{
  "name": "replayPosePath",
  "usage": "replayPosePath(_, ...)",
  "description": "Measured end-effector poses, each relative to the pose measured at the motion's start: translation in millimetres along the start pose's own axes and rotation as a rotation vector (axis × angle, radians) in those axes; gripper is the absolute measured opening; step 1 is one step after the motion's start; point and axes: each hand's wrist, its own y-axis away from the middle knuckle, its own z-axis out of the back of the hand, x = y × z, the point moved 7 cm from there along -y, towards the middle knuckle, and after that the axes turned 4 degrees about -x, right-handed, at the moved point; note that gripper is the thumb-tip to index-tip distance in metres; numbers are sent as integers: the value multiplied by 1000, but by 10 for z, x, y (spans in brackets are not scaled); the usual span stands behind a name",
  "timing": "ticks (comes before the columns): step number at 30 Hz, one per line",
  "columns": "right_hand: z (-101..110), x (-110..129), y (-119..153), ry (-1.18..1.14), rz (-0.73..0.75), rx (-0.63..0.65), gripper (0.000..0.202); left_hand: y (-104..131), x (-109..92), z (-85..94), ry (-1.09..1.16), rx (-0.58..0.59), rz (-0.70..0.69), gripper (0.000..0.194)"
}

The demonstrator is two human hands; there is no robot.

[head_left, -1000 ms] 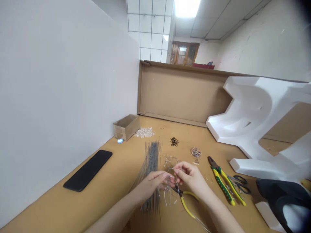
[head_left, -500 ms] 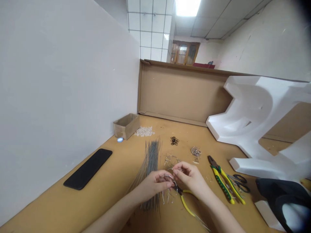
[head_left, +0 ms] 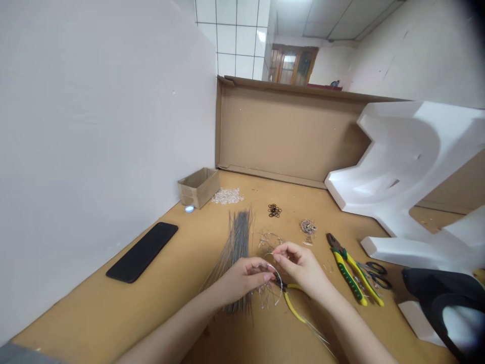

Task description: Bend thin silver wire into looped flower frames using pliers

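Note:
My left hand (head_left: 246, 278) is closed on a ring of silvery wire (head_left: 280, 283) with short wire ends hanging below it. A thin piece of wire (head_left: 268, 254) is pinched between the thumb and forefinger of my right hand (head_left: 297, 263), just right of the left. Its far end runs toward the ring; whether they are joined I cannot tell. Under both hands lie pliers with yellow handles (head_left: 293, 307), their jaws partly hidden. A bundle of straight grey wires (head_left: 239, 237) lies left of centre, partly beneath my left hand. Another wire ring (head_left: 270, 239) rests just beyond the hands.
Larger yellow-green pliers (head_left: 347, 273) and scissors (head_left: 378, 275) lie at right. Farther back are black rings (head_left: 274, 210), a coiled metal piece (head_left: 308, 226), clear beads (head_left: 228, 195) and a small cardboard box (head_left: 199, 188). A black phone-like slab (head_left: 143, 252) lies left; white foam (head_left: 394, 151) stands right.
The wire ring in my left hand has turned, so more of its loop faces the camera. My right hand keeps its pinch. The whole view has shifted slightly.

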Motion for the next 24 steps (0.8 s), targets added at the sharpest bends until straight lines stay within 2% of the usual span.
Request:
replayPosePath(5, -1, -27, -7, -12, -4, 5, 18, 18, -40, -1, -16, -9, 6, 33)
replayPosePath(9, -27, -23, 4, -21, -18, 15, 19, 23, -103, 6, -100, -8, -43, 33)
replayPosePath(13, -107, -19, 26, -59, -30, 73, 20, 1, -45, 25, -147, -15, -39, 37)
replayPosePath(17, -148, -19, 39, -82, -31, 108, 22, -28, 24, 73, -162, -78, -23, 37)
replayPosePath(24, -107, -97, 2, -111, -63, 57, 28, -59, 11, 201, -65, -217, -6, 40)
